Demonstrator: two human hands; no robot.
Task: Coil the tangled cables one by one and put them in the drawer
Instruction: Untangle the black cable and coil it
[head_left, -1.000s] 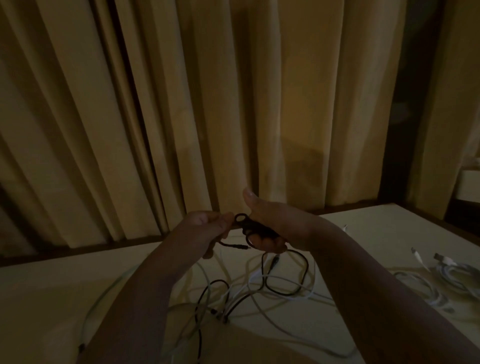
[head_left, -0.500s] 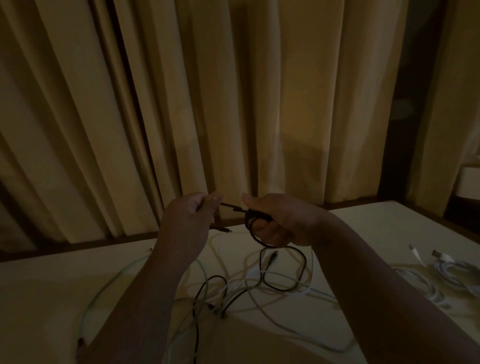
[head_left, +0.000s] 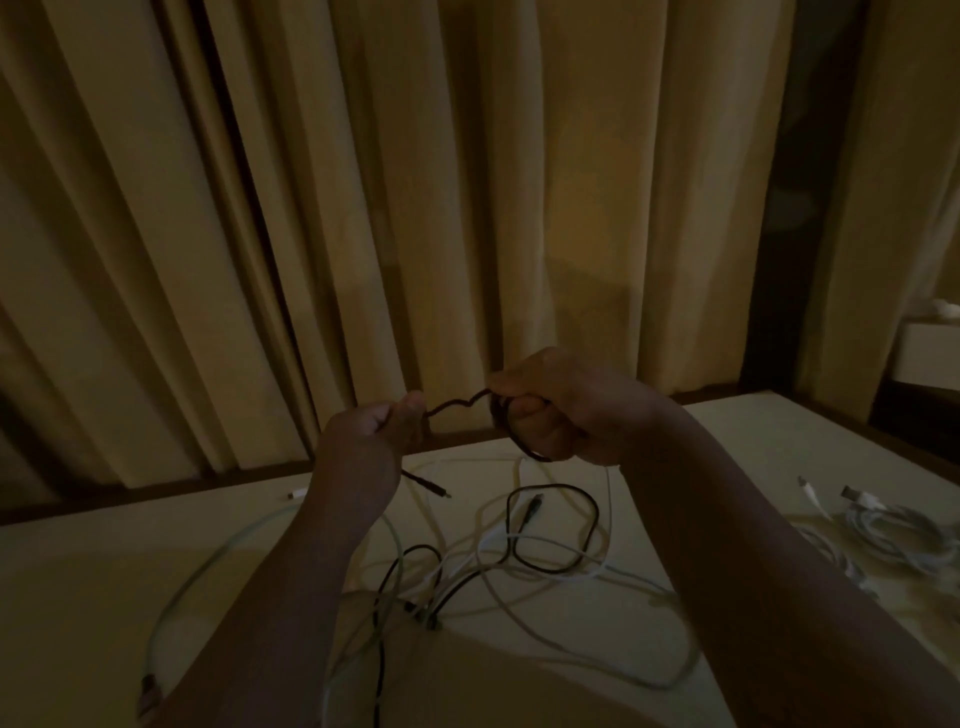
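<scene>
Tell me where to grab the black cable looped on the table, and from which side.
Pinch the black loop at its far arc, coming straight down from above. There the strand lies flat on the bare table, apart from the white cables crossing its near side, so probably only it lifts. The left hand and right hand both hold the other black cable.
</scene>
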